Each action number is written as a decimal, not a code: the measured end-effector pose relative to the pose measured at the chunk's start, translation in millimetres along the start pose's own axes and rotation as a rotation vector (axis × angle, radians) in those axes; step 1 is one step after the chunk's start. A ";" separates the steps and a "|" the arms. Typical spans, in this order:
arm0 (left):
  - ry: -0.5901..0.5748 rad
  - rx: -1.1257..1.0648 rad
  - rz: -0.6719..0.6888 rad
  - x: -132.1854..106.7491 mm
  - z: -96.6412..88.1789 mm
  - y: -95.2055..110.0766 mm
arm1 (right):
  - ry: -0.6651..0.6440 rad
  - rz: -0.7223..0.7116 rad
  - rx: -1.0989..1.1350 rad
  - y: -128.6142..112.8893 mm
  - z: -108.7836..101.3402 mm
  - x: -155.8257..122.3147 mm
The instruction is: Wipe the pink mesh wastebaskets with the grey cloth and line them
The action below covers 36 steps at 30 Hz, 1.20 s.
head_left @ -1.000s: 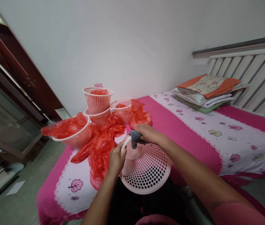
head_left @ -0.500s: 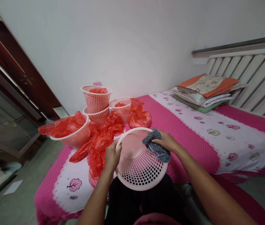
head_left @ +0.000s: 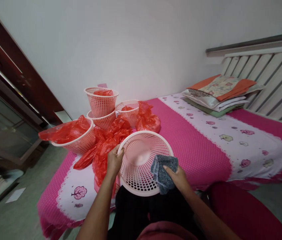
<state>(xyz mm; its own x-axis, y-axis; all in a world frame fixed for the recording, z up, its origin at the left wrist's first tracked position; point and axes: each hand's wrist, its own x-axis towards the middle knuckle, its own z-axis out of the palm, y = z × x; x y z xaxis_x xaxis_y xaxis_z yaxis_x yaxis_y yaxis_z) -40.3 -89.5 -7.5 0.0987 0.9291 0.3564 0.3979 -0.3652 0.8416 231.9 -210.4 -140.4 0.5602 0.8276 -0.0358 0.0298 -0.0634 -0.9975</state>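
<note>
A pale pink plastic basket with holes in its wall is tilted over my lap, its open mouth facing me. My left hand is closed on the left side of its rim. In my right hand is a grey cloth, bunched under the fingers and lying against the right side of the rim. Just beyond my left hand, red plastic bags lie crumpled on the bed.
Similar baskets with red bags in them stand on the bed: a tilted basket at left, a stacked basket, and another basket. Folded bedding lies by the radiator. A dark red stool is at my right.
The cloth and my right hand have moved down along the right side of the rim. The basket has shifted slightly left and turned, with my left hand still on it.
</note>
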 end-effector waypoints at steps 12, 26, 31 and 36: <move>0.053 -0.093 -0.077 -8.1 -8.9 -19.7 | -0.113 0.211 0.340 22.1 32.4 -51.0; -0.147 -0.224 -0.549 -108.9 -14.9 -80.6 | -0.052 -0.295 -0.251 -65.9 -1.1 22.1; 0.084 -0.232 -0.412 -107.7 -23.9 -79.2 | -0.121 -0.411 -0.489 -92.0 0.6 40.6; -0.029 -0.195 -0.461 -95.9 -27.7 -70.8 | -0.145 -0.540 -0.510 -115.4 7.8 49.2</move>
<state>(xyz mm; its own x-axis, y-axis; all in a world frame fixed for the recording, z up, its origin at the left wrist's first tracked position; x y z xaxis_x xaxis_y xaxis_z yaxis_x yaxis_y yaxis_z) -103.2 -154.4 -90.0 -0.0214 0.9966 -0.0798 0.2289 0.0826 0.9699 249.6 -158.0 -27.6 0.2453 0.8797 0.4074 0.6685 0.1509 -0.7282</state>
